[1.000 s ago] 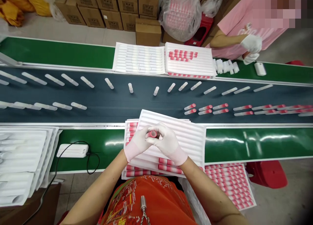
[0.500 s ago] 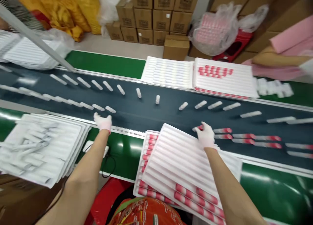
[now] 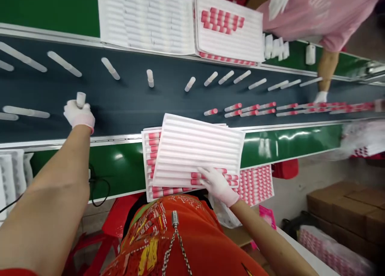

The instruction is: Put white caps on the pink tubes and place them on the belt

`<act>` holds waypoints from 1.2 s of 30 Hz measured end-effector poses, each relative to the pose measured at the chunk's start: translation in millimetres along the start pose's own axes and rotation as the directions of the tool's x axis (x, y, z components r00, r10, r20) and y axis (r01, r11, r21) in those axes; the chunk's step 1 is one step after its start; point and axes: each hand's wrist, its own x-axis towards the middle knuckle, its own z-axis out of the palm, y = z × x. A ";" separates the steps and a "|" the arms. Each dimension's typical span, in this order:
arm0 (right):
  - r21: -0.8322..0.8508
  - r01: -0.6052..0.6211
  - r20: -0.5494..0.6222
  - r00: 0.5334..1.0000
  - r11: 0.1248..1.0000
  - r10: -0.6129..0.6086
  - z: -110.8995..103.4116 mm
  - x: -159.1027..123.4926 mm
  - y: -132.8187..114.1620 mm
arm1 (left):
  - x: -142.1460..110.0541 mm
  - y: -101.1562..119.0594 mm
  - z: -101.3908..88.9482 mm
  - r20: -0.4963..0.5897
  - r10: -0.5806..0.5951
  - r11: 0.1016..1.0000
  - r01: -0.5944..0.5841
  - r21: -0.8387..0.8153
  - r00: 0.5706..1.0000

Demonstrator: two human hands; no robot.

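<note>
My left hand (image 3: 78,113), in a white glove, is closed round a white tube (image 3: 80,99) that stands up out of its fist over the dark conveyor belt (image 3: 129,103). My right hand (image 3: 217,184), also gloved, rests on the near edge of a white ribbed tray (image 3: 198,148), its fingers pressed on pink-and-white tubes (image 3: 207,176) lying in the bottom grooves. That tray sits askew on a stack of trays (image 3: 148,164) filled with pink tubes.
White tubes (image 3: 149,78) and pink-capped tubes (image 3: 237,107) lie in rows on the belt. Across it are a tray of white tubes (image 3: 144,19), a tray with pink tubes (image 3: 230,27), and a person in pink (image 3: 325,15) reaching onto the belt. Cardboard boxes (image 3: 345,204) stand lower right.
My left hand has lifted a white tube off the belt. My right hand has come back from the belt to the tray's near edge. The view has tilted down and to the right.
</note>
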 end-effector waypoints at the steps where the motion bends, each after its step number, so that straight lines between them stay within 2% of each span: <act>1: -0.058 0.060 0.105 0.993 0.996 -0.054 5.0 -4.6 -2.5 | -12.9 6.9 -2.1 0.001 0.007 1.000 -0.007 -0.009 1.000; 3: -0.176 0.172 0.267 0.956 0.969 -0.122 9.4 -4.4 -5.6 | -49.8 21.6 -11.6 0.022 0.039 0.997 -0.038 -0.064 0.999; 4: -0.223 0.211 0.315 0.940 0.952 -0.135 9.6 -1.0 -6.6 | -72.9 28.8 -17.9 0.052 0.095 0.989 -0.088 -0.116 0.994; 6: -0.274 0.257 0.353 0.923 0.927 -0.152 8.2 7.9 -7.8 | -124.4 41.0 -31.4 0.129 0.236 0.953 -0.204 -0.223 0.963; 7: -0.270 0.269 0.348 0.923 0.925 -0.167 7.3 11.7 -7.9 | -151.0 45.5 -37.9 0.171 0.278 0.935 -0.226 -0.272 0.945; 9: -0.184 0.244 0.276 0.942 0.952 -0.188 6.4 16.5 -7.0 | -201.9 51.3 -48.8 0.306 0.279 0.939 -0.193 -0.283 0.910; 11: -0.056 0.180 0.165 0.972 0.982 -0.169 5.6 18.9 -5.3 | -246.2 54.8 -55.6 0.470 0.251 0.953 -0.132 -0.273 0.846; 12: 0.037 0.138 0.099 0.985 0.990 -0.141 4.3 20.4 -5.0 | -265.2 56.7 -57.4 0.536 0.253 0.950 -0.102 -0.294 0.805; 14: 0.215 0.074 -0.026 0.997 0.974 -0.070 -2.8 26.5 -7.5 | -296.9 62.8 -59.1 0.658 0.292 0.921 -0.018 -0.390 0.694; 15: 0.337 0.052 -0.086 0.996 0.940 -0.025 -9.4 31.4 -11.2 | -309.7 67.2 -59.5 0.708 0.319 0.898 0.039 -0.439 0.630; 17: 0.628 0.048 -0.189 0.978 0.777 0.092 -28.3 44.1 -24.3 | -329.7 78.3 -61.0 0.787 0.348 0.857 0.166 -0.487 0.510; 19: 0.828 0.104 -0.235 0.957 0.551 0.172 -51.4 57.6 -42.2 | -342.6 91.5 -64.5 0.837 0.336 0.850 0.244 -0.467 0.431; 20: 0.879 0.132 -0.241 0.952 0.457 0.190 -62.7 63.3 -51.1 | -346.5 98.3 -67.1 0.853 0.326 0.859 0.248 -0.447 0.409; 21: 0.899 0.149 -0.244 0.952 0.412 0.187 -72.7 67.8 -58.9 | -349.0 105.0 -70.2 0.859 0.317 0.874 0.229 -0.429 0.403; 22: 0.906 0.156 -0.243 0.953 0.393 0.180 -81.2 71.0 -64.9 | -350.1 111.3 -73.6 0.855 0.312 0.892 0.182 -0.414 0.415; 25: 0.918 0.140 -0.194 0.975 0.371 0.112 -96.1 73.8 -70.3 | -346.8 126.7 -83.6 0.783 0.346 0.929 -0.071 -0.364 0.517; 27: 0.929 0.120 -0.146 0.988 0.350 0.050 -99.6 72.2 -67.2 | -342.0 132.5 -87.7 0.728 0.397 0.918 -0.229 -0.324 0.559; 29: 0.938 0.094 -0.104 0.995 0.335 0.013 -100.2 70.1 -65.6 | -338.5 134.9 -87.7 0.708 0.440 0.896 -0.316 -0.311 0.552; 31: 0.944 0.071 -0.084 0.996 0.322 0.026 -98.4 68.6 -69.5 | -338.4 135.4 -82.6 0.695 0.468 0.881 -0.351 -0.318 0.545; 34: 0.950 0.036 -0.081 0.988 0.311 0.132 -91.4 70.2 -81.4 | -343.1 135.6 -65.3 0.675 0.473 0.877 -0.372 -0.302 0.566; 36: 0.948 -0.002 -0.066 0.977 0.318 0.203 -85.8 76.2 -83.1 | -343.0 134.6 -49.1 0.690 0.466 0.881 -0.367 -0.300 0.554</act>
